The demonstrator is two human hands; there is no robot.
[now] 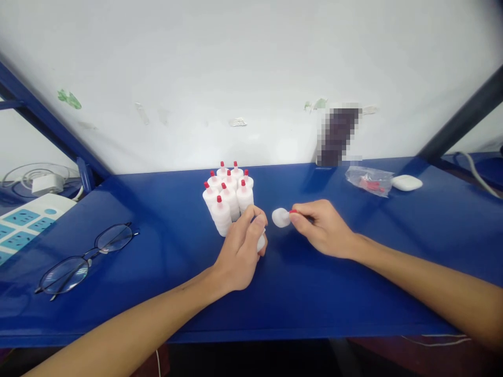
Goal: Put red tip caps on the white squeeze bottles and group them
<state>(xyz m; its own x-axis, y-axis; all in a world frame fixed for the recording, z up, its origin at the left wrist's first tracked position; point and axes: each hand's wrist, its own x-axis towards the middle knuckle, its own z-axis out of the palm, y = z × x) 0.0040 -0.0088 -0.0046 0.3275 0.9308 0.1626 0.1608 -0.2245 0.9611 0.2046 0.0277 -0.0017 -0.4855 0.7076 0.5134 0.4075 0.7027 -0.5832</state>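
Note:
My left hand [241, 246] is closed around a small white bottle [261, 242] that is mostly hidden by the fingers, right beside a cluster of several upright white bottles with red caps [228, 198]. My right hand [322, 226] pinches a red-tipped white cap [281, 217] by its red tip, holding it just right of the left hand, low over the blue table [165, 235].
Eyeglasses [84, 256] lie at the left. A power strip [23, 220] sits at the far left edge. A clear bag with red pieces [368, 181] and a white earbud case [406, 182] lie at the back right. A white wall backs the table.

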